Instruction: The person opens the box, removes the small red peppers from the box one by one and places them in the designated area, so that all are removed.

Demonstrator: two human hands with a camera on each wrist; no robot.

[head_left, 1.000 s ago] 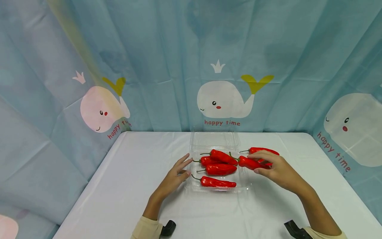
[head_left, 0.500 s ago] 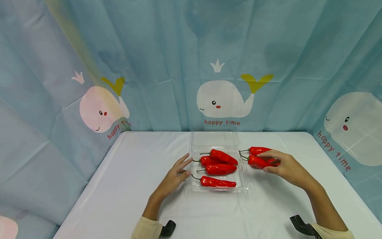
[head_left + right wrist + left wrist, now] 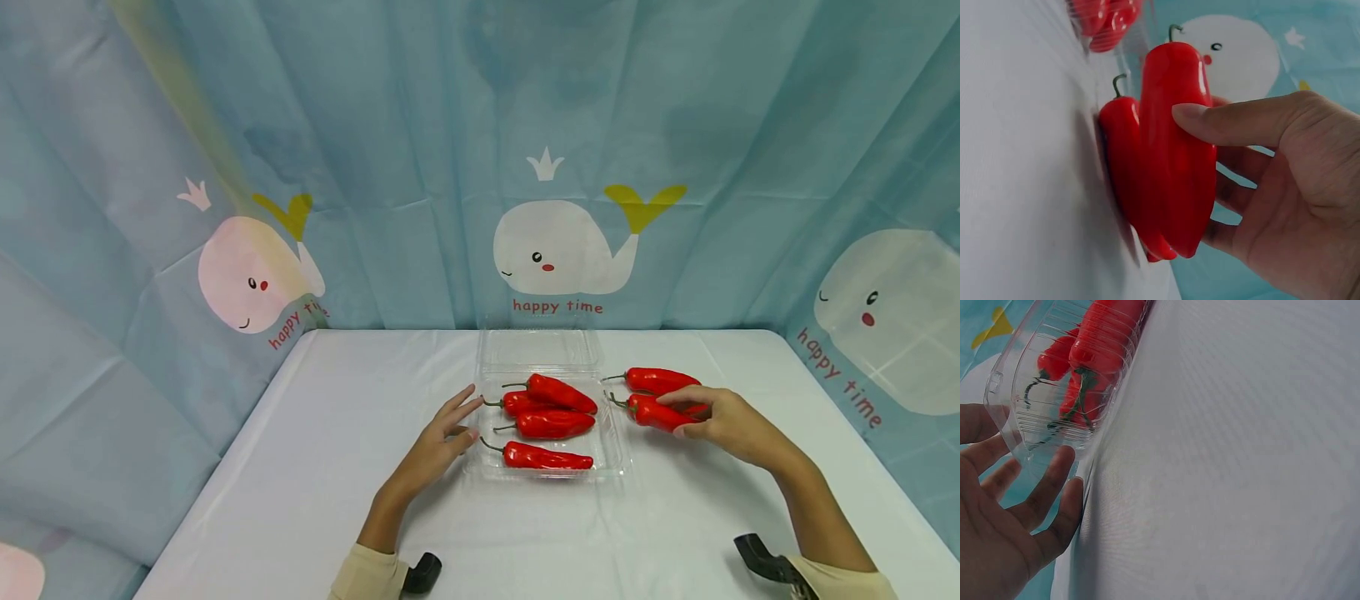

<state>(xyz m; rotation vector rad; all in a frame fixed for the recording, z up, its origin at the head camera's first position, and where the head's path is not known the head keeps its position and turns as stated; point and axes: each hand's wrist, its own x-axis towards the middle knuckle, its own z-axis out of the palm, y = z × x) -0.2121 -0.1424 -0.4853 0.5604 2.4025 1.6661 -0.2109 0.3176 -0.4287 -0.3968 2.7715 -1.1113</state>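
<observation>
My right hand [image 3: 731, 425] pinches a long red pepper [image 3: 1175, 150] between thumb and fingers, to the right of a clear plastic box [image 3: 611, 454]. Right beside the held pepper lies another red pepper [image 3: 1122, 162] on the table; farther back is one more pepper [image 3: 660, 381]. Inside the box rest several red peppers with thin green stems, including a front pepper [image 3: 547, 457] lying apart from the others. My left hand [image 3: 438, 437] has its fingers spread at the box's left side, fingertips right at the clear wall [image 3: 1022, 431].
The box's clear lid [image 3: 538, 352] lies folded back behind it. A white cloth covers the table [image 3: 300, 467]. Blue curtains [image 3: 420, 167] with whale prints hang along the back and sides.
My right hand has moved right with the pepper, from the box's right edge to beside the peppers on the table. My left hand has stayed in place.
</observation>
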